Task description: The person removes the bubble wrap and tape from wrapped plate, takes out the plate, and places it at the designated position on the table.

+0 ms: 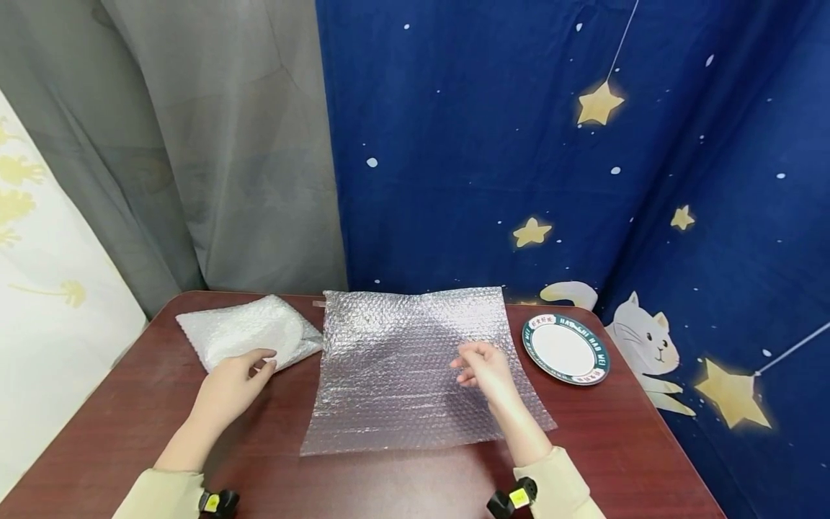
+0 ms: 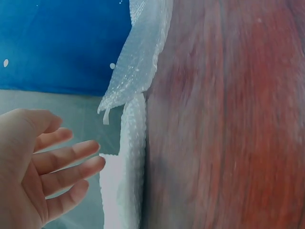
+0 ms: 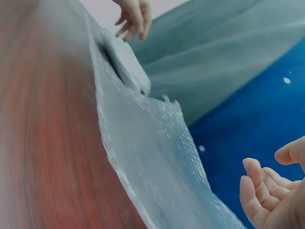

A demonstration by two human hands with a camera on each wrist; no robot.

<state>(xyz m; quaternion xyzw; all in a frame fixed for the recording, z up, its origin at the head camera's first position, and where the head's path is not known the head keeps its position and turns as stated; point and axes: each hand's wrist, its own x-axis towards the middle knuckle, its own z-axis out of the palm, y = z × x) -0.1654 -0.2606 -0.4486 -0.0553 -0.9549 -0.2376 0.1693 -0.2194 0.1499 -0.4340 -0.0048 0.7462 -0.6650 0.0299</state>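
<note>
A sheet of clear bubble wrap lies spread over the middle of the table. To its left is a bubble-wrapped package, its right corner reaching the sheet's edge. My left hand hovers by the package's near side, fingers relaxed and holding nothing; the left wrist view shows that hand with fingers apart. Over the right part of the sheet my right hand hangs with loosely bent fingers, nothing in them. A plate with a white centre and a green lettered rim lies right of the sheet.
The reddish-brown table ends at a back edge just behind the wrap. Behind it hang a grey curtain and a blue curtain with stars and a cat. A white patterned panel stands at the left.
</note>
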